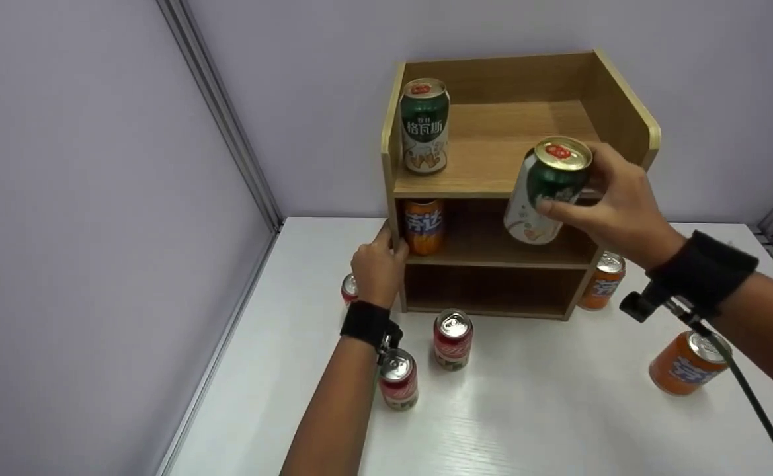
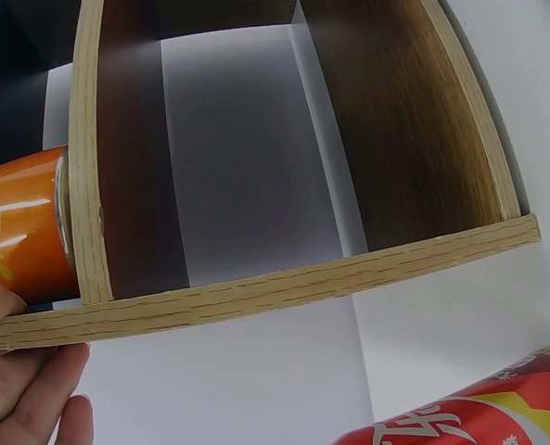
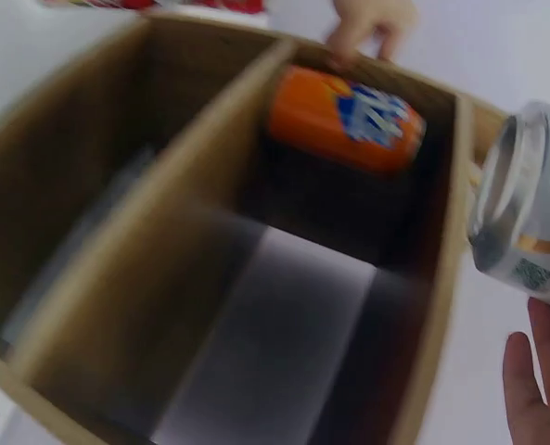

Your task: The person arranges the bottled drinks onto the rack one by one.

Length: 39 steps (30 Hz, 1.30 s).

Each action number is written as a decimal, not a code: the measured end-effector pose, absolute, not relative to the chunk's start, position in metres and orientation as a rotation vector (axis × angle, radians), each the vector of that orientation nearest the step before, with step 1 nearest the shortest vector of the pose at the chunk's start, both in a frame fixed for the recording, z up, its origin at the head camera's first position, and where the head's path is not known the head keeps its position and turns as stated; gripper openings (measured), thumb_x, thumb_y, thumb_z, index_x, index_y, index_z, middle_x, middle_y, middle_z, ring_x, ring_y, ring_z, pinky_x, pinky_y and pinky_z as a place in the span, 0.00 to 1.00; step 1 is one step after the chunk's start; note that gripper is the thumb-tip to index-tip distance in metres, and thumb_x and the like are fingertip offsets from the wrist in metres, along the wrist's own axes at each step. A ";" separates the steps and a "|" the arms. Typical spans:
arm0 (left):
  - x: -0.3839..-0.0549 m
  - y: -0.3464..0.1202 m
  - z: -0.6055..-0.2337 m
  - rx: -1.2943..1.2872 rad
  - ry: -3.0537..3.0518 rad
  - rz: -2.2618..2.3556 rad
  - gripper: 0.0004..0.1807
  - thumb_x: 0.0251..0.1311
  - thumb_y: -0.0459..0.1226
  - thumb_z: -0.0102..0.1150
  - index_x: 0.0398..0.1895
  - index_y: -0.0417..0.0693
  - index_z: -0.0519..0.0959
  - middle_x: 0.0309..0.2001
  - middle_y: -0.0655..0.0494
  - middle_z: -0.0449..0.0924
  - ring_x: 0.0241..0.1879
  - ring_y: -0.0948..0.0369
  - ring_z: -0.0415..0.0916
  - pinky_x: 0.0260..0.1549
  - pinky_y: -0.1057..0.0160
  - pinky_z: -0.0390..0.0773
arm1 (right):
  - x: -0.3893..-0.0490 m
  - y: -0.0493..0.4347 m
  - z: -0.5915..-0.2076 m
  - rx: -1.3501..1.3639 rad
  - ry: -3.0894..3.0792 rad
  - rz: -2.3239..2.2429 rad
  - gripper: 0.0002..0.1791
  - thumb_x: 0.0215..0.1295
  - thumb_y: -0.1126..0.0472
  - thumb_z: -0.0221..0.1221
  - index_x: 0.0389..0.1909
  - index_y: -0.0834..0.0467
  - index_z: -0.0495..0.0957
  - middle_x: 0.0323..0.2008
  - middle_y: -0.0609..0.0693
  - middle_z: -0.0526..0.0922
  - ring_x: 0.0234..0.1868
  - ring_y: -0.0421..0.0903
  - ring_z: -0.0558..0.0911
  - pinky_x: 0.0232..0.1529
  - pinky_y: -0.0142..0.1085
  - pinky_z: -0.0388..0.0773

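My right hand (image 1: 617, 198) grips a green and white drink can (image 1: 548, 188) with a gold top, tilted in front of the shelf's upper boards. In the right wrist view the base of that can (image 3: 525, 213) shows. My left hand (image 1: 379, 268) holds the left side panel of the wooden shelf (image 1: 498, 264), thumb inside and fingers outside. Beside its thumb an orange can (image 1: 424, 227) stands at the left of the middle compartment. Another green and white can (image 1: 424, 125) stands upright on the top board, at the left.
On the white table (image 1: 525, 410) two red cans stand in front, one red can (image 1: 453, 338) nearer the shelf. A further red can (image 1: 350, 288) is partly hidden by the left hand. Right of the shelf are an orange can (image 1: 602, 281) and a tilted-looking orange can (image 1: 689, 362).
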<state>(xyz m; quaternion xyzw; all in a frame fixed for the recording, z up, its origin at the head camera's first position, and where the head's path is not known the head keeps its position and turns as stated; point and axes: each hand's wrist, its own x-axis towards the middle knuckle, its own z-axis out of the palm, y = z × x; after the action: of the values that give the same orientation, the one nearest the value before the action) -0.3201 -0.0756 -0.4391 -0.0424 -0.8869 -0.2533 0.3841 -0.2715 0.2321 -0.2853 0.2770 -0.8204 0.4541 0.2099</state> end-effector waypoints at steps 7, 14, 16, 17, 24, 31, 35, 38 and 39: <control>-0.322 -0.075 -0.441 -0.087 -2.285 -0.661 0.09 0.56 0.38 0.65 0.39 0.44 0.83 0.21 0.51 0.81 0.19 0.53 0.78 0.22 0.50 0.76 | -0.306 0.221 -0.252 0.654 -2.371 1.257 0.38 0.51 0.58 0.73 0.63 0.60 0.68 0.53 0.54 0.78 0.48 0.43 0.80 0.48 0.31 0.74; -0.323 -0.073 -0.443 -0.092 -2.280 -0.655 0.07 0.57 0.38 0.64 0.36 0.45 0.82 0.21 0.51 0.81 0.19 0.53 0.78 0.20 0.51 0.75 | -0.332 0.212 -0.232 0.545 -2.507 1.253 0.41 0.55 0.48 0.70 0.65 0.60 0.64 0.55 0.54 0.73 0.52 0.49 0.75 0.54 0.43 0.70; -0.324 -0.072 -0.443 -0.094 -2.268 -0.643 0.06 0.57 0.38 0.65 0.33 0.45 0.82 0.20 0.51 0.80 0.18 0.53 0.78 0.19 0.52 0.75 | -0.338 0.209 -0.228 0.524 -2.527 1.265 0.41 0.55 0.47 0.70 0.64 0.60 0.64 0.55 0.55 0.73 0.53 0.49 0.75 0.55 0.44 0.70; -0.324 -0.072 -0.443 -0.094 -2.262 -0.636 0.06 0.56 0.38 0.65 0.31 0.45 0.81 0.19 0.51 0.80 0.18 0.53 0.78 0.19 0.51 0.75 | -0.341 0.207 -0.226 0.522 -2.533 1.266 0.41 0.55 0.46 0.69 0.64 0.61 0.64 0.55 0.55 0.73 0.53 0.49 0.75 0.55 0.44 0.69; -0.325 -0.072 -0.443 -0.093 -2.250 -0.617 0.06 0.56 0.38 0.64 0.28 0.46 0.79 0.18 0.50 0.79 0.17 0.50 0.77 0.19 0.50 0.75 | -0.358 0.195 -0.217 0.501 -2.589 1.270 0.43 0.55 0.46 0.70 0.66 0.60 0.63 0.56 0.55 0.73 0.54 0.49 0.73 0.57 0.45 0.67; -0.323 -0.072 -0.442 -0.096 -2.250 -0.631 0.06 0.56 0.38 0.65 0.26 0.46 0.78 0.18 0.51 0.78 0.17 0.52 0.77 0.18 0.50 0.74 | -0.370 0.186 -0.218 0.479 -2.651 1.310 0.45 0.55 0.45 0.69 0.68 0.60 0.60 0.60 0.56 0.71 0.58 0.50 0.72 0.59 0.46 0.67; -0.322 -0.071 -0.441 -0.092 -2.254 -0.636 0.06 0.55 0.37 0.65 0.27 0.45 0.79 0.18 0.51 0.78 0.17 0.51 0.77 0.19 0.49 0.74 | -0.375 0.185 -0.220 0.457 -2.681 1.306 0.45 0.56 0.45 0.68 0.68 0.61 0.59 0.62 0.57 0.70 0.60 0.51 0.71 0.59 0.46 0.67; -0.322 -0.072 -0.441 -0.092 -2.256 -0.630 0.06 0.55 0.38 0.65 0.27 0.45 0.79 0.17 0.51 0.77 0.16 0.51 0.76 0.18 0.49 0.74 | -0.377 0.185 -0.223 0.438 -2.695 1.302 0.45 0.56 0.45 0.68 0.68 0.61 0.58 0.62 0.57 0.69 0.61 0.51 0.70 0.60 0.46 0.66; -0.322 -0.072 -0.441 -0.093 -2.255 -0.628 0.06 0.55 0.38 0.65 0.27 0.45 0.79 0.17 0.51 0.77 0.16 0.51 0.76 0.18 0.49 0.74 | -0.377 0.185 -0.223 0.437 -2.699 1.301 0.46 0.57 0.45 0.68 0.68 0.61 0.58 0.63 0.57 0.69 0.61 0.51 0.70 0.60 0.46 0.66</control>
<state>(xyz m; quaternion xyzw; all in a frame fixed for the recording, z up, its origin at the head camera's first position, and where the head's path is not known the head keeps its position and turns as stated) -0.3217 -0.0716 -0.4415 -0.0364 -0.8868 -0.2469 0.3889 -0.3774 0.1850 -0.2233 0.1441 -0.8900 0.4289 0.0568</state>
